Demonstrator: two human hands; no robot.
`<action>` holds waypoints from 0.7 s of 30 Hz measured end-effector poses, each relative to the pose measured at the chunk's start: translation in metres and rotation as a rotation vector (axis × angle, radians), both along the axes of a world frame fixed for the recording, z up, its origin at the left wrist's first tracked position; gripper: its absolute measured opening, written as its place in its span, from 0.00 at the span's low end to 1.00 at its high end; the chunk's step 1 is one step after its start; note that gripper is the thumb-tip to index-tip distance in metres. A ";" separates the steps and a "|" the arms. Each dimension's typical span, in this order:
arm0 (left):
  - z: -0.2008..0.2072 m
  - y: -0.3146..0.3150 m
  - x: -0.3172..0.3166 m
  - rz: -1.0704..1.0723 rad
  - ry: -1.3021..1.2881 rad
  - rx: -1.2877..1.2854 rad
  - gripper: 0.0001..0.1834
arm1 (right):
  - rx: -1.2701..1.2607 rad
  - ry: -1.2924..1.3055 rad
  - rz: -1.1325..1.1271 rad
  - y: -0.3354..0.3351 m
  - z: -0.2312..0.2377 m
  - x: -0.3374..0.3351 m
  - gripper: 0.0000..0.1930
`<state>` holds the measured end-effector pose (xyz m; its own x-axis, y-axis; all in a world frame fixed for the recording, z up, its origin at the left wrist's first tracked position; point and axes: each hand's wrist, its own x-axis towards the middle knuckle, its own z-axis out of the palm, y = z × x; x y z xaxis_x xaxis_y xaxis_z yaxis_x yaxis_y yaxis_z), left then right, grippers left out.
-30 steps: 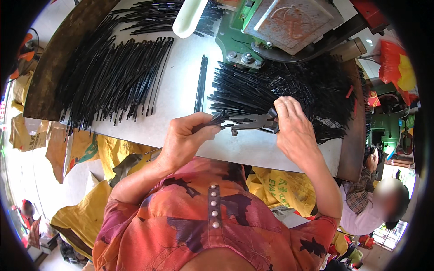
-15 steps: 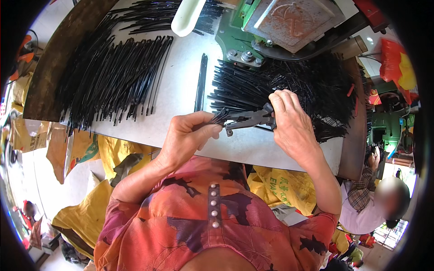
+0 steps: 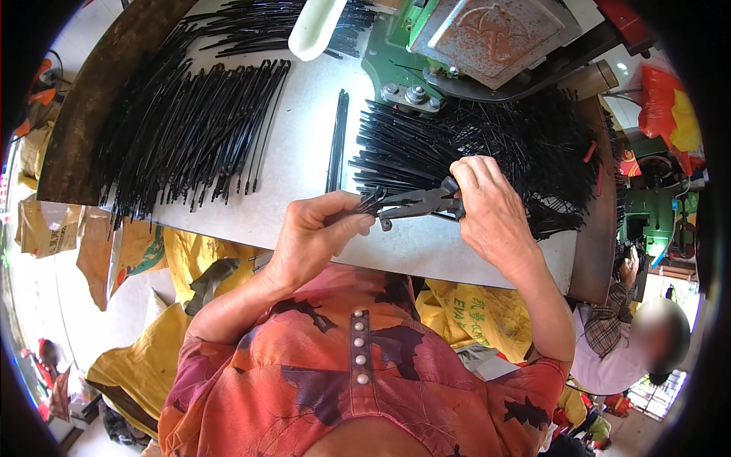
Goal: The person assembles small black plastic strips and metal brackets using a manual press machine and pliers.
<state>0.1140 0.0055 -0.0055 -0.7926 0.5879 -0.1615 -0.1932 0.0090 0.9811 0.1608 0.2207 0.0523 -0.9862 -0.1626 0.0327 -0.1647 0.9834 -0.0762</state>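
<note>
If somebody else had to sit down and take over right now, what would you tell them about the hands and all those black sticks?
Left hand: shut on one end of a small bunch of black metal strips.
Right hand: pinching the other end of the same bunch, just above the white table.
Loose strips lie tangled in a pile on the right, by the green machine.
Done: a neat row of strips on the left, plus one thin bundle in the middle.
Left: the big right pile is unsorted.

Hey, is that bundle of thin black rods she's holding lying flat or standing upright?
Flat: the black rod bundle lies level between left hand and right hand, above the table.
</note>
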 end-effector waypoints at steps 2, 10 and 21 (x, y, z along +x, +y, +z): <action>-0.001 0.000 0.000 -0.008 0.033 0.013 0.04 | -0.003 0.015 0.007 0.000 -0.001 0.000 0.21; 0.003 -0.002 0.000 -0.009 0.015 0.015 0.04 | -0.026 0.044 0.021 -0.001 -0.001 -0.001 0.21; 0.000 -0.001 0.001 -0.013 0.091 0.071 0.03 | -0.048 -0.003 0.008 -0.001 0.000 -0.002 0.21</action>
